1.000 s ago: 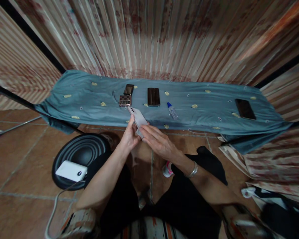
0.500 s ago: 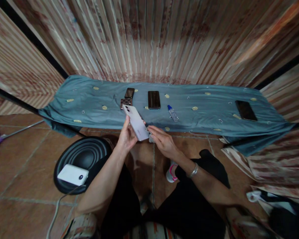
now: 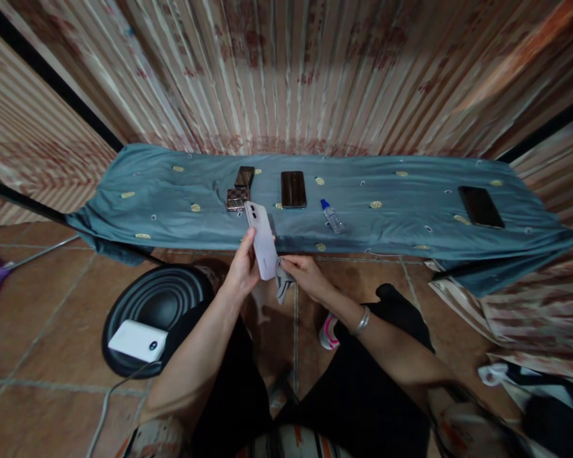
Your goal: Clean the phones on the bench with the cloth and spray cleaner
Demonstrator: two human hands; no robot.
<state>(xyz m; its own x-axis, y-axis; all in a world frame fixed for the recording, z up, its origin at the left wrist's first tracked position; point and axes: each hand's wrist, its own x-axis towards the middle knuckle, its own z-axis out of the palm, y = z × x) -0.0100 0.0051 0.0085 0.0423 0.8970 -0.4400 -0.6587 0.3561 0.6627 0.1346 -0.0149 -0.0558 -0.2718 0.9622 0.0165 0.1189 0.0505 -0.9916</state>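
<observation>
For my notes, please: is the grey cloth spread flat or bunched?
Bunched: the grey cloth hangs in loose folds from the right hand, beside the pale phone.

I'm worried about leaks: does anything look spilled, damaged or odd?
Nothing looks spilled or damaged. Only the blue-capped bottle stands out: it lies on its side on the teal cover, without visible leaking.

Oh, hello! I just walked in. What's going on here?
Someone is sitting with a pale phone in their left hand, its back turned up. Their right hand pinches a grey cloth, which hangs close by the phone's lower end; whether the two touch is hard to tell. In front, a blue-green sheet bears a small blue-capped bottle lying down, and several dark gadgets, including one near the middle and one toward the right end.
</observation>
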